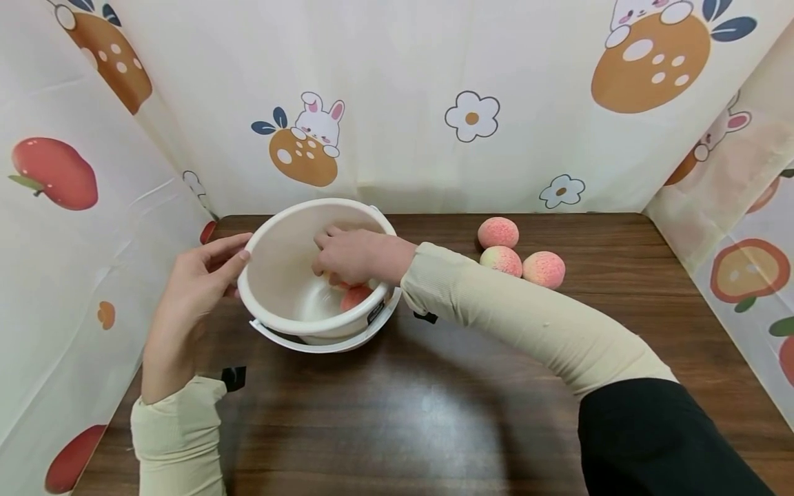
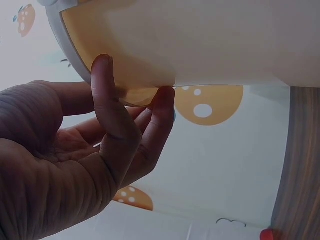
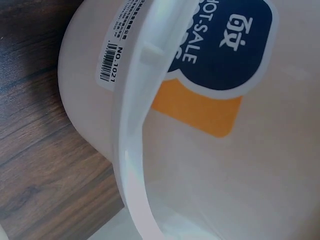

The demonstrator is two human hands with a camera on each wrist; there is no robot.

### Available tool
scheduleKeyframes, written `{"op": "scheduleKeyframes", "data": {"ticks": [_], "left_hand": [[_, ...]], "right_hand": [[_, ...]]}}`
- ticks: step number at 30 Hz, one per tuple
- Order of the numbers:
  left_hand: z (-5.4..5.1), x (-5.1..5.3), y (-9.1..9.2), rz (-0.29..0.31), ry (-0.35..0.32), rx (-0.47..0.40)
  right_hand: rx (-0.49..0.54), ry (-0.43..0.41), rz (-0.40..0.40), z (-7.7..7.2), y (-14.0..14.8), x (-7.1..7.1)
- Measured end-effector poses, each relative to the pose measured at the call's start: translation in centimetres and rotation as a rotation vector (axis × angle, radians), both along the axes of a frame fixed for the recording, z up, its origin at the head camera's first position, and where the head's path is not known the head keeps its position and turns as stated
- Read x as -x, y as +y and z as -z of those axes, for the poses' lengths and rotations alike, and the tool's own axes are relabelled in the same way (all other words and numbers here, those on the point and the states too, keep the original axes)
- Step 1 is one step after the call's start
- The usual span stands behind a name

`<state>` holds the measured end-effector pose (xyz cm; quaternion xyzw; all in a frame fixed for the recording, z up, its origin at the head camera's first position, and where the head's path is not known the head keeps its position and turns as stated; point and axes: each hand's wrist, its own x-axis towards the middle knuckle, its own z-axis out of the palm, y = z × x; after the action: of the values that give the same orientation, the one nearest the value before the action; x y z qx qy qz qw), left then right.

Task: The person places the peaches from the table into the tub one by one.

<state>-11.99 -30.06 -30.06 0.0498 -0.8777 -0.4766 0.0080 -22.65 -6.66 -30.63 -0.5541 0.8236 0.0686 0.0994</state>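
Note:
A white bucket (image 1: 273, 275) stands tilted at the left of the table, its mouth facing up and toward the camera. My left hand (image 1: 201, 286) pinches its left rim, with the thumb at the edge; in the left wrist view the hand (image 2: 107, 135) has its fingers bent against the pale wall (image 2: 215, 45). Inside the bucket is my right hand (image 1: 356, 255), bent over peach-coloured balls; one ball (image 1: 355, 297) shows below it. Whether the fingers hold a ball cannot be told. The right wrist view shows the labelled outer wall (image 3: 200, 160) and the handle (image 3: 131, 150), but no hand.
Three pink and yellow balls (image 1: 498, 233) lie together on the brown wooden table (image 1: 384, 441), behind my right forearm. Black tape pieces (image 1: 233, 378) are near the sleeves. A printed cloth (image 1: 403, 103) hangs behind and at both sides.

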Motion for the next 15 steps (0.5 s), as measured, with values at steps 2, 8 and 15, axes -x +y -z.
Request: {"op": "scheduleKeyframes", "data": {"ticks": [2,8,15], "left_hand": [[0.01,0.01,-0.01,-0.004,0.001,-0.012],[0.01,0.09,0.0,-0.005,-0.002,-0.029],[-0.27,0.09,0.05,-0.011,-0.023,-0.01]], "right_hand": [[0.004,-0.028,-0.002,0.01,0.0,0.05],[-0.021,-0.075,-0.029,-0.1,0.06,0.12],[-0.077,-0.04,-0.062,-0.22,0.01,0.18]]}}
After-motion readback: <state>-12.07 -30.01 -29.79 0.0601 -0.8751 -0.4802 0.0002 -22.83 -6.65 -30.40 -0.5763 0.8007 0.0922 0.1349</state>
